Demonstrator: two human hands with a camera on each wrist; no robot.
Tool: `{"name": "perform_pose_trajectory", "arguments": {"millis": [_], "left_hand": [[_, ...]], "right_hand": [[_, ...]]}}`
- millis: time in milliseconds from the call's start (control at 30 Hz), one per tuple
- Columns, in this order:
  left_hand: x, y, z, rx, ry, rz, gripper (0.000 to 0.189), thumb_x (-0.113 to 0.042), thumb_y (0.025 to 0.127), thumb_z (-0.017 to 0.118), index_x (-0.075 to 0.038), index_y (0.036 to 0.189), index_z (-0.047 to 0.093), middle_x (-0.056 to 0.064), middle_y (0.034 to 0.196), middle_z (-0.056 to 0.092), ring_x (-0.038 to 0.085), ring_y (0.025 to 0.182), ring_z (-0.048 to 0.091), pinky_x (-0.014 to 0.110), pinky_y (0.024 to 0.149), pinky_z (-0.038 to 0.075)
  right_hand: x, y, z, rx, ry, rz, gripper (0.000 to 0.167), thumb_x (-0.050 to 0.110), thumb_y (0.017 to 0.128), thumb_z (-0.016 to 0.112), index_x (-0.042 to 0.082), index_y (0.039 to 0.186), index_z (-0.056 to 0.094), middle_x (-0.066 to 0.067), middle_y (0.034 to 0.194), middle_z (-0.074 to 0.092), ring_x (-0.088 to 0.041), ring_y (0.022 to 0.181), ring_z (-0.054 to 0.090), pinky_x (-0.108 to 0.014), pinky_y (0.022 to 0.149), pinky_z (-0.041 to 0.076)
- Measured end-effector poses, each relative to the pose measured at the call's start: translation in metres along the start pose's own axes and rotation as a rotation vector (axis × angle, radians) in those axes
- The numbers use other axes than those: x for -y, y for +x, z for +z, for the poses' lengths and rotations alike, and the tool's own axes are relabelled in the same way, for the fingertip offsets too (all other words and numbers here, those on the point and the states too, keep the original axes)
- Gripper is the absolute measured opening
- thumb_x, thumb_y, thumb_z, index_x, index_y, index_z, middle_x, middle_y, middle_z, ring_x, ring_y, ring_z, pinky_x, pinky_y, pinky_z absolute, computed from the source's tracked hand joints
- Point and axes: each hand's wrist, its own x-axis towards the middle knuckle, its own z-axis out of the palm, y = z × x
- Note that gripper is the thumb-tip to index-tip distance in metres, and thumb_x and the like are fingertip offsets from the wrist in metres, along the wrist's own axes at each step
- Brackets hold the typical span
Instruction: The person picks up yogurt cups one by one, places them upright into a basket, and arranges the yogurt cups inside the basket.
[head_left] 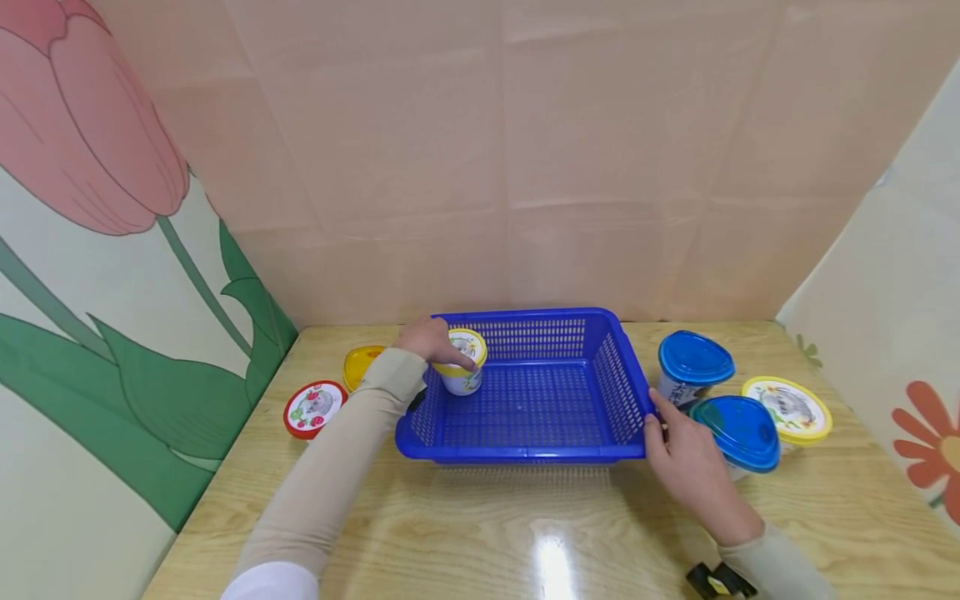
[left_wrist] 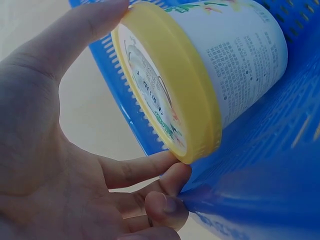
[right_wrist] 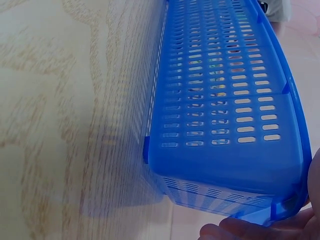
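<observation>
My left hand (head_left: pixel 429 340) holds a white paper tub (head_left: pixel 469 383) with a yellow lid inside the left end of a blue plastic basket (head_left: pixel 517 454). In the left wrist view, thumb and index finger pinch opposite edges of the yellow lid (left_wrist: pixel 200 95), and the other fingers are bent beside the basket wall. The tub stands close to that left wall; whether its base touches the basket floor I cannot tell. At the front right corner my right hand (head_left: pixel 690 471) grips the basket rim, its fingertips (right_wrist: pixel 220 232) partly visible in the right wrist view.
Left of the basket are a red-lidded tub (head_left: pixel 315 408) and a yellow-lidded container (head_left: pixel 363 364), partly behind my left arm. To the right stand two blue-lidded tubs, one farther back (head_left: pixel 696 358) and one nearer (head_left: pixel 738 433), beside another yellow-lidded tub (head_left: pixel 791 408). A wall rises behind the table (head_left: pixel 465 533).
</observation>
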Motion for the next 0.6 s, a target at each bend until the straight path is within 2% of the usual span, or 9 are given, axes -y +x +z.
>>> {"name": "perform_pose_trajectory", "arguments": {"millis": [133,433,600], "left_hand": [[-0.0006,-0.003,-0.0021,-0.001,-0.01,0.005,0.065,-0.062,0.07,0.081,-0.008,0.103,0.067,0.006,0.098,0.066,0.022,0.091,0.059,0.036,0.079,0.052],[-0.0029,-0.0063,-0.0055,-0.012,-0.015,0.003,0.066,-0.061,0.07,0.081,-0.007,0.105,0.067,0.007,0.1,0.065,0.023,0.094,0.06,0.037,0.081,0.052],[-0.0016,-0.0068,-0.0019,-0.004,-0.004,-0.013,0.067,-0.063,0.07,0.08,-0.007,0.105,0.066,0.007,0.099,0.064,0.023,0.092,0.06,0.037,0.079,0.053]], "right_hand": [[0.0009,-0.0012,0.0001,0.006,0.001,0.003,0.052,0.021,0.105,0.041,-0.01,0.147,0.039,-0.03,0.111,0.067,-0.022,0.073,0.061,-0.027,0.055,0.049],[0.003,-0.0003,-0.0018,0.011,0.005,0.014,0.053,0.023,0.106,0.041,-0.009,0.148,0.038,-0.012,0.082,0.065,-0.018,0.064,0.055,-0.027,0.048,0.042],[0.0024,-0.001,-0.0013,0.024,0.011,0.017,0.053,0.024,0.106,0.04,-0.009,0.148,0.038,-0.009,0.077,0.061,-0.017,0.061,0.053,-0.027,0.047,0.041]]}}
